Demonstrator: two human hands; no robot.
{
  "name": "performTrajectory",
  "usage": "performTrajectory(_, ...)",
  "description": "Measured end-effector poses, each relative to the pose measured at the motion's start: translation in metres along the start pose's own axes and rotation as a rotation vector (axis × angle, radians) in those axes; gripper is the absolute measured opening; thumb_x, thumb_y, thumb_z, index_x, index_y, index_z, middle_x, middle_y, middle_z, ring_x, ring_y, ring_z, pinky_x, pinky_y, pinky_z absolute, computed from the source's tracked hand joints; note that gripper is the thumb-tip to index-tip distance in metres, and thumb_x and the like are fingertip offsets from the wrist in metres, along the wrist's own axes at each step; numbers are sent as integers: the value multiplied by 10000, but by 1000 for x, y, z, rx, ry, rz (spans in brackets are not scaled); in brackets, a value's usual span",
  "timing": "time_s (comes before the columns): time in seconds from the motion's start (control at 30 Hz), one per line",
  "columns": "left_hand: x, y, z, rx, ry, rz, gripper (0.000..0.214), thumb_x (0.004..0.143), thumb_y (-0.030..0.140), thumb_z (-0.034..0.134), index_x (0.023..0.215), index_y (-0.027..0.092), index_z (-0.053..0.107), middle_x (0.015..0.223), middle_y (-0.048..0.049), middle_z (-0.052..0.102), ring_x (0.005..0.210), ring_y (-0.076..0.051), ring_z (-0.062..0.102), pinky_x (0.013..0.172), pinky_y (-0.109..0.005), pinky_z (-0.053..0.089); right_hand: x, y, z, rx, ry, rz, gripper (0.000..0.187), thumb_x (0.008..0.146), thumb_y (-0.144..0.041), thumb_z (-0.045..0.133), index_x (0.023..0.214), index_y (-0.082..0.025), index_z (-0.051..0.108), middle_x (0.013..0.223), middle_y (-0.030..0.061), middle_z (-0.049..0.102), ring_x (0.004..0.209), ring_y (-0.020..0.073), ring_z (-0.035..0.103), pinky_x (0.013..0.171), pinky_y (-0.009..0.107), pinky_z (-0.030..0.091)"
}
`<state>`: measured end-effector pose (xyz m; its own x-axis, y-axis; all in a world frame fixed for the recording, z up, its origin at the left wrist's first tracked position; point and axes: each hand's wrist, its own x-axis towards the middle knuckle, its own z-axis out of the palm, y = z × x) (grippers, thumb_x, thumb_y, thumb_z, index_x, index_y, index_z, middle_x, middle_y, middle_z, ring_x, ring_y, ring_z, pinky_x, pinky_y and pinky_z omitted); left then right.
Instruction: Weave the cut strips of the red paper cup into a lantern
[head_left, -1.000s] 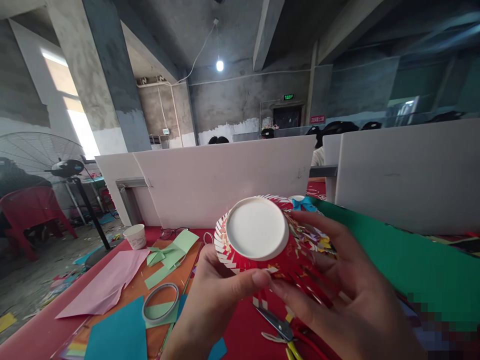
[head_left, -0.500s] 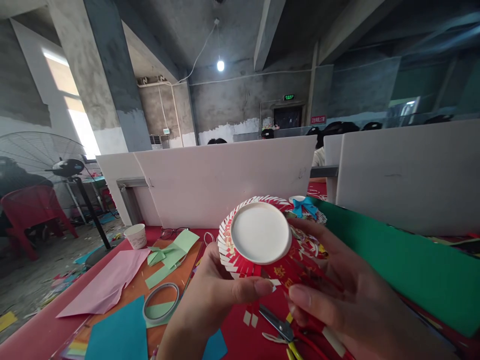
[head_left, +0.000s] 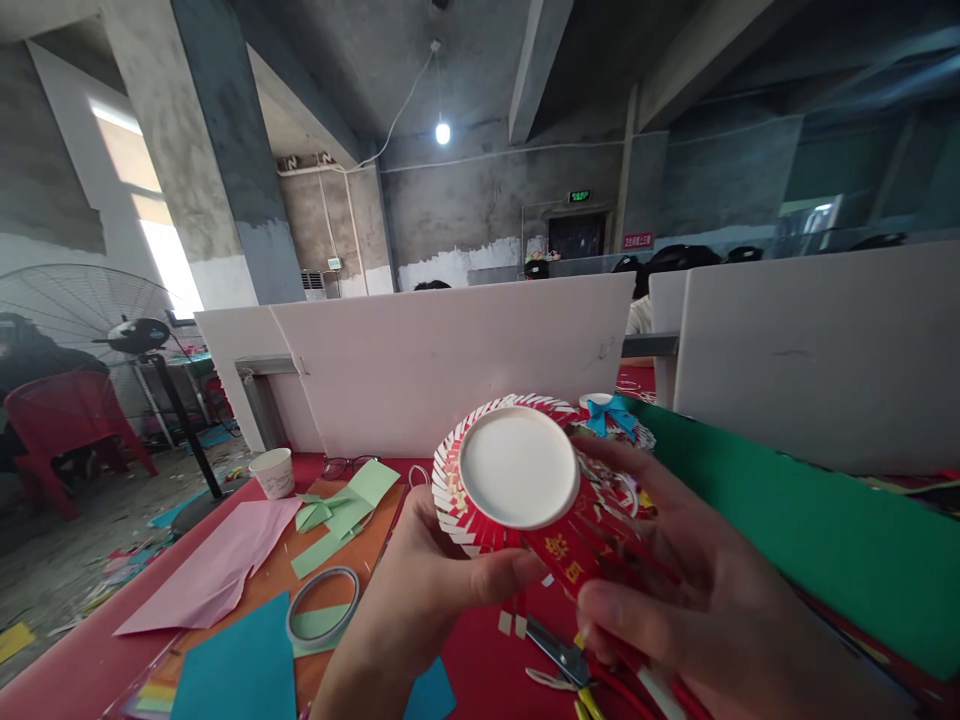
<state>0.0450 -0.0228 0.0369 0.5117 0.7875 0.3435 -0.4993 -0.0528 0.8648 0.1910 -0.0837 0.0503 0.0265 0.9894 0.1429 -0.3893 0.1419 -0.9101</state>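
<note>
Red cup (head_left: 534, 500), base (head_left: 517, 463) viewerward (axis aslant)

Enclosed by rough gray cement walls (head_left: 450, 200), with a ragged band of white paint (head_left: 450, 268) at the back. Roofed by a concrete ceiling (head_left: 480, 60) with heavy beams (head_left: 534, 70). Lit by a glowing bulb (head_left: 442, 132) on a hanging cord and, at far left, by a bright window (head_left: 171, 265) beside a square concrete pillar (head_left: 195, 150). Fitted at the far end with a dark doorway (head_left: 576, 238), a lit green sign (head_left: 579, 196) and a red placard (head_left: 638, 241). Divided across the middle by upright white panels (head_left: 450, 370). Furnished with a red-covered table (head_left: 484, 665) in front and, at left, a pedestal fan (head_left: 139, 335) and a red plastic chair (head_left: 64, 415) on a gray floor (head_left: 34, 560) littered with paper scraps (head_left: 116, 570).
</note>
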Motion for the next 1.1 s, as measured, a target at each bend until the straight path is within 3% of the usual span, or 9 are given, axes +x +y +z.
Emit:
performTrajectory(0.13,-7,0,4,-110,25,-38,165,662,146,804,822,184,790,764,-35,780,806,-198,703,786,-293,547,-6,5,10,-194,294,-209,780,531,-248,838,1216,-359,483,846,-41,770,713,168,735,587,172,592)
performTrajectory(0.2,-11,2,5,-119,20,-58,162,679,140,792,835,185,793,754,-31,780,804,-193,702,778,-282,546,-8,7,15,-225,330,-247,773,541,-273,828,1228,-362,485,903,-34,769,762,193,740,619,202,612)
performTrajectory(0.37,-16,7,2,-99,4,-41,98,710,157,772,791,205,796,829,-34,792,860,-209,704,835,-315,533,-8,7,20,-219,346,-272,740,560,-308,832,1218,-346,496,903,-23,773,770,201,738,667,243,624)
performTrajectory(0.5,-15,8,1,-84,127,-20,47,645,175,821,677,187,789,737,-22,782,782,-175,698,757,-256,553,-8,7,21,-173,357,-313,667,576,-309,837,1162,-364,524,940,-34,768,773,183,734,663,231,621)
performTrajectory(0.6,-14,4,3,-68,209,32,37,647,181,821,647,186,784,706,-12,776,720,-143,681,706,-222,546,-6,9,20,-139,325,-305,720,537,-225,850,1160,-369,520,932,-39,765,750,181,733,665,231,617)
performTrajectory(0.73,-14,-3,9,-62,237,56,34,658,186,812,676,198,786,720,-25,780,706,-168,686,697,-266,549,0,11,18,-142,264,-225,826,482,-156,862,1199,-356,504,850,-26,761,721,229,730,587,275,618)
performTrajectory(0.87,-15,-5,14,-89,276,54,52,642,194,822,680,202,787,690,-26,778,659,-160,682,660,-251,539,2,11,15,-213,259,-205,775,493,-203,866,1173,-369,531,853,-26,754,728,233,726,555,265,604)
performTrajectory(1.1,-11,-4,9,-1,130,78,74,712,186,772,756,233,809,768,-20,793,773,-201,707,759,-297,560,3,12,7,-215,188,-193,761,536,-226,852,1197,-394,514,941,-54,743,827,204,718,656,236,604)
